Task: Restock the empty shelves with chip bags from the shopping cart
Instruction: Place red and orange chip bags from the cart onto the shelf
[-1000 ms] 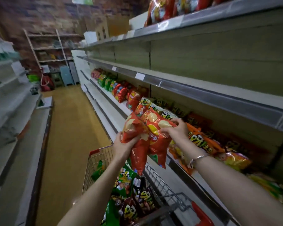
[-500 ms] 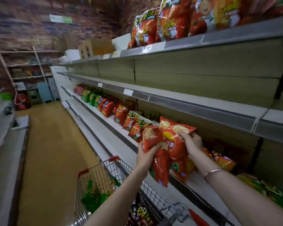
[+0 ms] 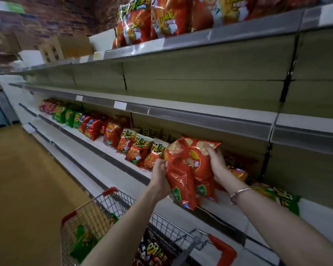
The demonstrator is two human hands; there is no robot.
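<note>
I hold two red chip bags upright in front of the lower stocked shelf (image 3: 112, 156). My left hand (image 3: 160, 175) grips the nearer red bag (image 3: 178, 181) by its left edge. My right hand (image 3: 216, 162) grips the second red bag (image 3: 203, 169) from behind, near its top. Both bags hang over the shelf's front edge, beside a row of red and green chip bags (image 3: 135, 148). The shopping cart (image 3: 123, 198) stands below my arms with several green and dark bags (image 3: 81, 244) inside.
The shelf one level up (image 3: 200, 120) holds nothing along its length. The top shelf carries large red bags (image 3: 161, 18) and cardboard boxes (image 3: 65, 48). More bags (image 3: 277, 194) lie on the lower shelf to my right. The yellow aisle floor (image 3: 21, 189) stretches left.
Both hands carried the two red bags rightward and closer to the lower shelf. The view tilted up and turned toward the shelving, so the cart sits lower in view.
</note>
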